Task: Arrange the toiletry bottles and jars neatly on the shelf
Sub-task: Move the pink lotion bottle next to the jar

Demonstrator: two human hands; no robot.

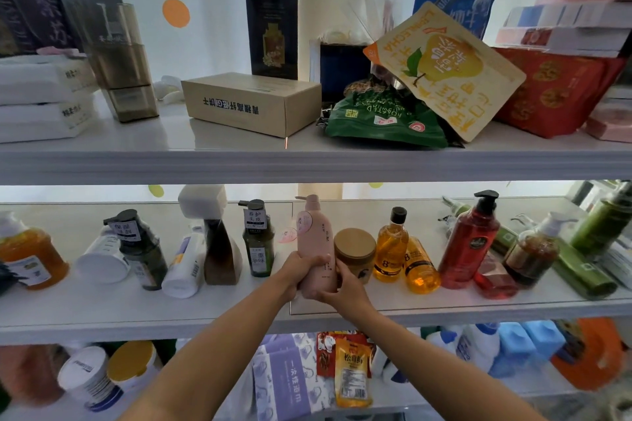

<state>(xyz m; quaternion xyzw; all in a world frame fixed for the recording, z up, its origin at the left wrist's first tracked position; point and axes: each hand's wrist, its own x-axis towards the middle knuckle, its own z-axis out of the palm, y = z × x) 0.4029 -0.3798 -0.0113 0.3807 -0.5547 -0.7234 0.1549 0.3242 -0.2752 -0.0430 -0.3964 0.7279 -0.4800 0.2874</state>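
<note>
White middle shelf point(102, 311), crowded end to end, before a pale dotted backdrop point(212, 44). At its centre the left hand point(299, 272) and right hand point(345, 287) both grip an upright pink pump bottle point(316, 243), its label too blurred to read; right, amber bottles point(393, 246) marked "8"

Tall pale-pink plastic pump bottle point(314, 243): upright, midway along the white middle shelf point(102, 314), gripped low by your left hand point(301, 270) and right hand point(345, 284). Squat round jar with tan lid point(354, 255): upright, just right of it. Dark-green bottle with black pump point(258, 246): upright, left. Translucent red pump bottle point(468, 246): tilted, further right.
</note>
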